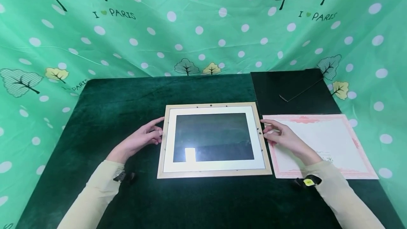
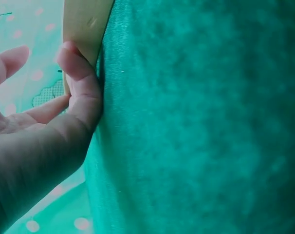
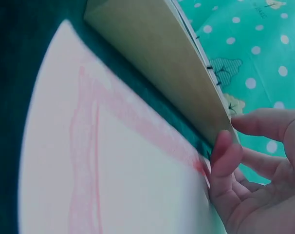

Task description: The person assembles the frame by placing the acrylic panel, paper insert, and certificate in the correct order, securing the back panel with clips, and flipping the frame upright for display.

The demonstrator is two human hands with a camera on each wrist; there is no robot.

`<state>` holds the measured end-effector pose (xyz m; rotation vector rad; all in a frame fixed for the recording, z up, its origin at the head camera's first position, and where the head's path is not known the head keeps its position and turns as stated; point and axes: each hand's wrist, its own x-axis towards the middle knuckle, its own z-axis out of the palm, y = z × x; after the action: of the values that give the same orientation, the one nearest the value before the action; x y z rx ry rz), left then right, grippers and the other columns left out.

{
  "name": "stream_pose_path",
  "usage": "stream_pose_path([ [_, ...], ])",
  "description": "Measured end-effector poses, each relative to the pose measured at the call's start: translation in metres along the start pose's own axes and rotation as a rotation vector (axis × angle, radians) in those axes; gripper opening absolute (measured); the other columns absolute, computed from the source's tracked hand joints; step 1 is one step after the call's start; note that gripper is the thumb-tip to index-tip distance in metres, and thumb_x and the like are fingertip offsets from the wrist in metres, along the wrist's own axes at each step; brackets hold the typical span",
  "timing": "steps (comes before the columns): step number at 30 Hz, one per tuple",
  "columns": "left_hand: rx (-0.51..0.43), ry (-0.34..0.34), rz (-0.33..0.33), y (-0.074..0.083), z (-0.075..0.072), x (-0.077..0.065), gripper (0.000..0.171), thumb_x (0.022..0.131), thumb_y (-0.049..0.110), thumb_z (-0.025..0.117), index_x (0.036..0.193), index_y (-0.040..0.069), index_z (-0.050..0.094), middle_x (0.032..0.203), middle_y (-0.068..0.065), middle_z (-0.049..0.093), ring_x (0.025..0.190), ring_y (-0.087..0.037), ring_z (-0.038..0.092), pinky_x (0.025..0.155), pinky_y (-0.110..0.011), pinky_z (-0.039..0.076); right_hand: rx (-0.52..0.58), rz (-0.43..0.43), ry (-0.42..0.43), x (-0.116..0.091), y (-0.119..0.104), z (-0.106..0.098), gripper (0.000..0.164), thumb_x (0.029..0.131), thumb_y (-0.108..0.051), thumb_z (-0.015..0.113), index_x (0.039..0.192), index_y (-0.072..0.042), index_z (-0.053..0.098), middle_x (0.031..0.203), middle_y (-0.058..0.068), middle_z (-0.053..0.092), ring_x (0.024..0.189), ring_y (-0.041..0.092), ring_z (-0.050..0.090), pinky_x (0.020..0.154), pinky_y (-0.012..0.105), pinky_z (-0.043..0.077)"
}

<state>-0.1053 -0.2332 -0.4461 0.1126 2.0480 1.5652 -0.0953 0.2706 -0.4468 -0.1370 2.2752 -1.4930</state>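
Note:
A pale wooden picture frame lies on the dark green cloth, small dark tabs along its edges. Inside it a white mat surrounds a dark, glossy window with a bright reflection. My left hand touches the frame's left side with its fingertips; in the left wrist view a thumb and fingers meet the wooden side. On the opposite side, fingertips of my right hand rest against the frame's outer edge. Beneath that hand lies a white sheet with a pink border, partly covered by the forearm.
A flat black board with a thin raised line across it lies behind the sheet, at the back right. Green dotted curtain with tree prints hangs around the back and sides. Dark green cloth covers the table.

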Motion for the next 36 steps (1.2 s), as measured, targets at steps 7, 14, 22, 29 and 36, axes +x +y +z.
stream_pose_path([
  [7, 0.096, 0.03, 0.017, 0.01, 0.002, -0.006, 0.065, 0.097, 0.018, 0.057, 0.153, 0.011, 0.024, 0.12, -0.021, 0.049, 0.096, -0.031, 0.057, 0.086, -0.038, 0.047, -0.114, 0.04, 0.047, -0.013, 0.006, -0.02, 0.055, 0.095, -0.016, 0.062, 0.144, -0.003, 0.039, 0.112, 0.021, 0.055, 0.081, 0.023, 0.06, 0.066, 0.028, 0.05],
  [14, 0.138, 0.055, 0.071, 0.024, 0.005, -0.008, 0.06, 0.098, 0.019, 0.056, 0.15, 0.007, 0.028, 0.123, -0.023, 0.047, 0.095, -0.032, 0.059, 0.084, -0.039, 0.048, -0.209, 0.063, 0.144, -0.033, 0.017, -0.042, 0.061, 0.096, -0.023, 0.061, 0.147, -0.003, 0.034, 0.122, 0.023, 0.051, 0.091, 0.028, 0.057, 0.068, 0.027, 0.05],
  [22, 0.157, 0.004, 0.092, 0.037, 0.015, -0.004, 0.058, 0.099, 0.016, 0.055, 0.149, 0.007, 0.028, 0.127, -0.021, 0.044, 0.096, -0.031, 0.06, 0.084, -0.038, 0.048, -0.227, 0.089, 0.211, -0.053, 0.036, -0.069, 0.063, 0.099, -0.026, 0.055, 0.15, -0.001, 0.027, 0.127, 0.025, 0.046, 0.09, 0.01, 0.055, 0.069, 0.023, 0.049],
  [29, 0.184, -0.031, 0.078, 0.048, 0.027, 0.003, 0.056, 0.096, 0.016, 0.055, 0.147, 0.01, 0.033, 0.126, -0.02, 0.047, 0.094, -0.028, 0.061, 0.083, -0.041, 0.047, -0.206, 0.104, 0.28, -0.069, 0.053, -0.091, 0.064, 0.1, -0.029, 0.054, 0.152, -0.006, 0.026, 0.126, 0.011, 0.046, 0.093, -0.005, 0.045, 0.071, 0.014, 0.042],
  [36, 0.184, -0.099, 0.082, 0.056, 0.045, 0.017, 0.054, 0.096, 0.016, 0.057, 0.145, 0.008, 0.037, 0.121, -0.019, 0.05, 0.088, -0.03, 0.061, 0.079, -0.039, 0.048, -0.183, 0.154, 0.396, -0.094, 0.073, -0.111, 0.065, 0.099, -0.033, 0.056, 0.155, -0.022, 0.024, 0.136, 0.0, 0.04, 0.119, 0.01, 0.036, 0.094, 0.029, 0.028],
])
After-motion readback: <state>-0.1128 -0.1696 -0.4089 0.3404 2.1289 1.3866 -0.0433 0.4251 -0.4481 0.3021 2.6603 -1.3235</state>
